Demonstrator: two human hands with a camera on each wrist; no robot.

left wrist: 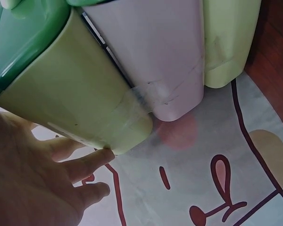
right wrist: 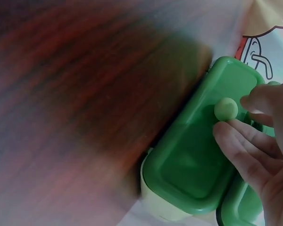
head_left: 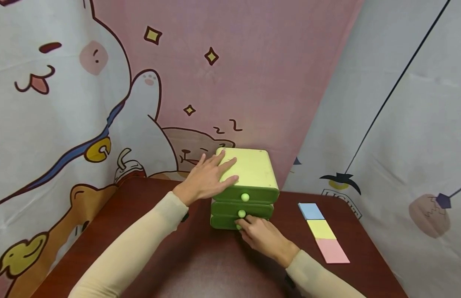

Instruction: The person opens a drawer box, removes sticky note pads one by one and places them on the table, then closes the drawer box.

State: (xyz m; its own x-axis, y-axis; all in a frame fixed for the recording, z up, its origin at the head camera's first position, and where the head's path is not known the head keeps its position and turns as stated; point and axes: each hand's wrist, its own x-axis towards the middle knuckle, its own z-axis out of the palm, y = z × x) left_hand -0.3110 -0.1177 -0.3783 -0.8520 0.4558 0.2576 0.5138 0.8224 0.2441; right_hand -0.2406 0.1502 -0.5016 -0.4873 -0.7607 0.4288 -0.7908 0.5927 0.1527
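Note:
A small three-tier chest of drawers [head_left: 249,169] stands on the table, with a pale yellow top and green drawer fronts. My left hand [head_left: 206,178] lies with spread fingers over the left part of its top. In the left wrist view, those fingertips reach along the top tier's yellow-green casing [left wrist: 80,89]. Low at the front, my right hand [head_left: 265,238] has its thumb and fingers at the round knob [right wrist: 226,109] of the bottom drawer [right wrist: 188,165], pinching it from the side. The middle knob [head_left: 242,213] and top knob [head_left: 245,197] are free of fingers.
Three flat square pads, blue [head_left: 311,211], yellow [head_left: 321,229] and pink [head_left: 332,251], lie in a row on the dark red-brown table [head_left: 193,265] right of the chest. A cartoon-printed cloth [head_left: 267,74] hangs close behind. Clear tape [left wrist: 146,96] joins the tiers' sides.

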